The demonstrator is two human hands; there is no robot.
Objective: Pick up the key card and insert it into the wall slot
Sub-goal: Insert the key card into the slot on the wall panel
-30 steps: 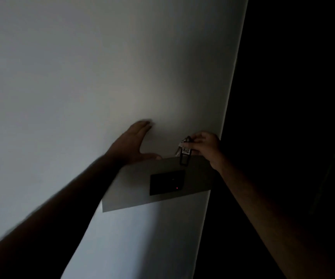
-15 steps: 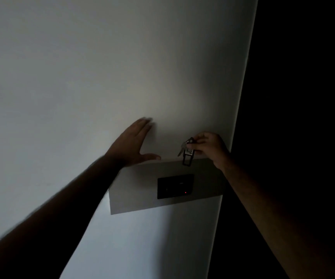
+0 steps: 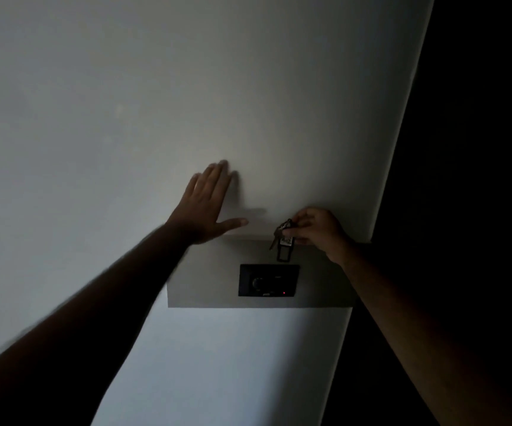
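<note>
In dim light, my right hand (image 3: 317,230) pinches a key card tag (image 3: 283,250) with metal keys hanging beside it. The tag dangles just above a black wall slot panel (image 3: 268,280) that shows a small red light. The panel sits on a grey raised box (image 3: 205,278) on the wall. My left hand (image 3: 207,206) lies flat on the white wall, fingers spread, up and left of the panel, its thumb along the box's top edge.
The white wall (image 3: 156,103) fills most of the view. Its vertical corner edge (image 3: 402,133) runs down the right side, with darkness beyond it. Both forearms reach in from the bottom.
The view has shifted, so the panel now sits more level and further right. My right hand with the key card has stayed just above the panel; my left hand remains flat on the wall.
</note>
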